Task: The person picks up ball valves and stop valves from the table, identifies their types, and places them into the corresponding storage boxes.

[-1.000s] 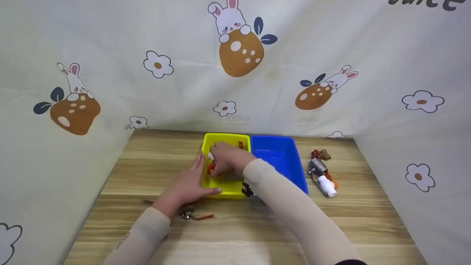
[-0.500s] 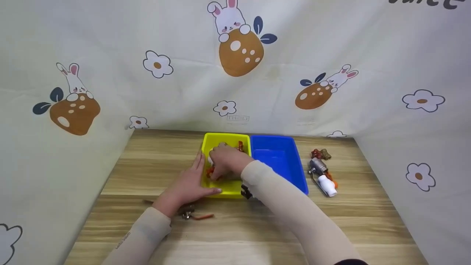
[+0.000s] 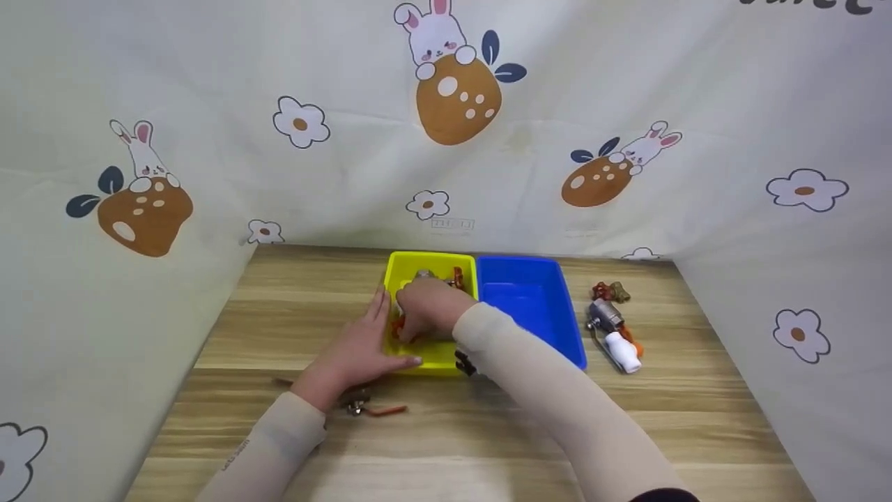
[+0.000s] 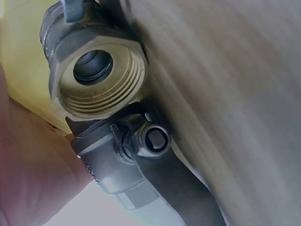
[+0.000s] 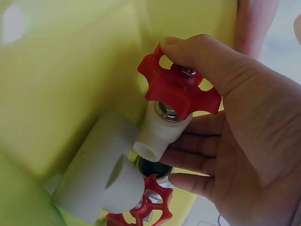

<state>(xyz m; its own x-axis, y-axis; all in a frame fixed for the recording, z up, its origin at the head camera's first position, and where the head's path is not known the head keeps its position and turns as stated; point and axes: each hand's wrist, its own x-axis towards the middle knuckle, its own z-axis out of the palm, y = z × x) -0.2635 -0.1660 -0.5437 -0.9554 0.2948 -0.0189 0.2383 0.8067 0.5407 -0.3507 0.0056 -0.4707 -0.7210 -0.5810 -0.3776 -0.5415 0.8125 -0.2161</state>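
Note:
My right hand (image 3: 435,307) reaches into the yellow bin (image 3: 463,367). In the right wrist view its thumb lies on the red handwheel (image 5: 176,94) of a white plastic valve (image 5: 154,137), and the fingers curl behind the valve's body. Beside that valve sit a grey tee-shaped pipe fitting (image 5: 89,169) and another red handwheel (image 5: 150,202). My left hand (image 3: 348,355) rests against the bin's left wall, fingers straight, thumb over the front rim. Under its wrist lies a metal ball valve (image 3: 357,404) with a red lever; the left wrist view shows a threaded valve opening (image 4: 103,84) up close.
A blue bin (image 3: 575,335) stands against the yellow one's right side. Further right on the wooden table lie a small red-handled brass valve (image 3: 610,291), a metal ball valve (image 3: 606,315) and a white valve (image 3: 622,352) with an orange handle. A printed cloth surrounds the table.
My right hand has shifted slightly toward the front of the yellow bin, uncovering a metal fitting at the back. The left hand stays on the bin's wall.

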